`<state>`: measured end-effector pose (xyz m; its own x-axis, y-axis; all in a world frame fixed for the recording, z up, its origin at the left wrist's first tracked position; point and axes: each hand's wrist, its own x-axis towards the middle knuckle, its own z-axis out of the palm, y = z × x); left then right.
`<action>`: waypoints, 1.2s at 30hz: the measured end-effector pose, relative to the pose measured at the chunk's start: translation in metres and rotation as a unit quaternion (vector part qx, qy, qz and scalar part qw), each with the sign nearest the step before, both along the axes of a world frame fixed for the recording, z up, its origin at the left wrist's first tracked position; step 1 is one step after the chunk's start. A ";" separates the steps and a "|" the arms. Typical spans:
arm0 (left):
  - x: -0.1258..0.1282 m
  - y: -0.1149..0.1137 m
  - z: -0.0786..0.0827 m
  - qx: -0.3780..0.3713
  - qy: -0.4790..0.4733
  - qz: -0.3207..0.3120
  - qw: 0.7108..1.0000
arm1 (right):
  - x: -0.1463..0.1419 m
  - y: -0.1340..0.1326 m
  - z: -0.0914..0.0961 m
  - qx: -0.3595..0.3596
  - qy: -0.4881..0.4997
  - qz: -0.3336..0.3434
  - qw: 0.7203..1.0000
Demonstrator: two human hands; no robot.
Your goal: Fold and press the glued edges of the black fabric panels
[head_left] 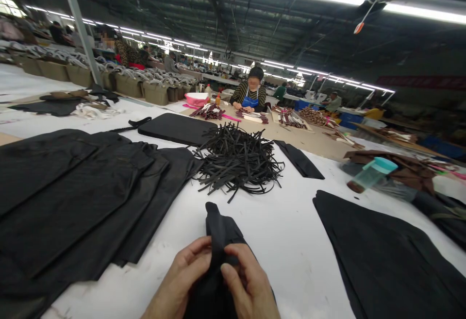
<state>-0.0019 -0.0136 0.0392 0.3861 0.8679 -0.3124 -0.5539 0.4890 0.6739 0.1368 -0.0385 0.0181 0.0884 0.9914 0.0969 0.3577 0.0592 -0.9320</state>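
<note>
Low in the middle of the head view, a piece of black fabric (217, 226) with a folded edge is between my hands. My left hand (187, 275) grips its left side, thumb and fingers pressed together on the cloth. My right hand (247, 277) pinches the right side of the same piece, the thumb bent near the forefinger. The lower part of the fabric is partly hidden behind my hands. Just beyond lies a tangled heap of thin black strips (238, 161).
Black fabric pieces (65, 197) overlap on the left; another stack (393, 251) lies at right. Behind are a black padded panel (174, 128), a folded black piece (300, 159) and a teal-lidded bottle (373, 173). A co-worker (251, 93) sits across the white table (291, 241).
</note>
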 end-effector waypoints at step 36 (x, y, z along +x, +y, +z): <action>0.008 -0.001 -0.035 0.099 0.127 -0.157 0.974 | 0.041 0.014 0.028 -0.134 0.383 -0.051 0.912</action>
